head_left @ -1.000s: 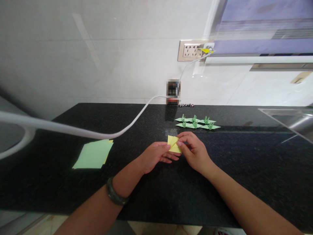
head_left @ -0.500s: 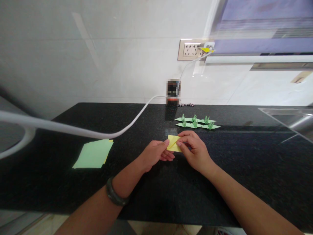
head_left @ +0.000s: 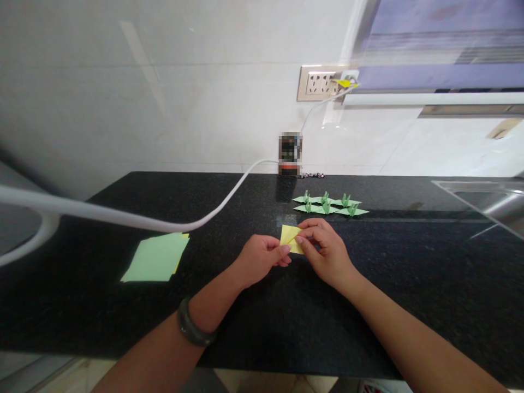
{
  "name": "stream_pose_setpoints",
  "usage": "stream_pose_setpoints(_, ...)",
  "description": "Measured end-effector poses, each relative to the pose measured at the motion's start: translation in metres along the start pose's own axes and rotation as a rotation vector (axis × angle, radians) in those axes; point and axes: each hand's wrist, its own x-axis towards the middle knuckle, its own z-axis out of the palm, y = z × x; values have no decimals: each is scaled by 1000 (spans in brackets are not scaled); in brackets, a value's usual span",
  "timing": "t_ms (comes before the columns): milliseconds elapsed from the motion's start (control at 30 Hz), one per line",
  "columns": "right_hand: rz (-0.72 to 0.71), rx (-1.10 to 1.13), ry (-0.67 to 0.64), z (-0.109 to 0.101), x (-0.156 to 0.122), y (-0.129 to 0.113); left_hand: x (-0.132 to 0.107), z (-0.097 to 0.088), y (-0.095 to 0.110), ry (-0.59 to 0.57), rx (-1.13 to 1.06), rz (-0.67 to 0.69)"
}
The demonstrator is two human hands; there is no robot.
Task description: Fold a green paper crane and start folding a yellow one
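A small folded piece of yellow paper (head_left: 289, 233) is held between both hands above the dark counter, a diagonal fold line showing on it. My left hand (head_left: 262, 257) pinches its lower left corner, thumb on top and fingers underneath. On the right side, my right hand (head_left: 327, 251) grips the paper between thumb and fingers, covering that edge. Just beyond the hands stand several green paper cranes (head_left: 326, 206) in two rows. To the left lies a stack of light green paper sheets (head_left: 158, 257), with yellow edges peeking out from under it.
A thick white cable (head_left: 164, 221) arcs across the left to a blurred-out upright object (head_left: 290, 155) by the wall. A socket panel (head_left: 317, 83) holds a plug and a yellow tag. At the right is a metal sink (head_left: 491, 196) set in the black counter (head_left: 262, 338).
My left thumb has slid down and right from the paper's left edge to its lower corner, with the fingers drawn in. My right hand keeps its grip.
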Motion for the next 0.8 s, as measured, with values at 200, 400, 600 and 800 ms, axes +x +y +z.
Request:
stream_pose_setpoints(200, 17, -5, -4, 0, 0, 1, 0, 1, 0, 18, 0, 16)
stream_pose_setpoints(400, 18, 14, -9, 0, 0, 1, 0, 2, 2, 24, -15, -9)
stream_pose_setpoints(600, 117, 128, 5, 2, -1, 4, -1, 2, 4, 26, -52, -28)
stream_pose_setpoints(800, 386, 483, -56, 8, 0, 6, -2, 2, 7, 48, -75, -27)
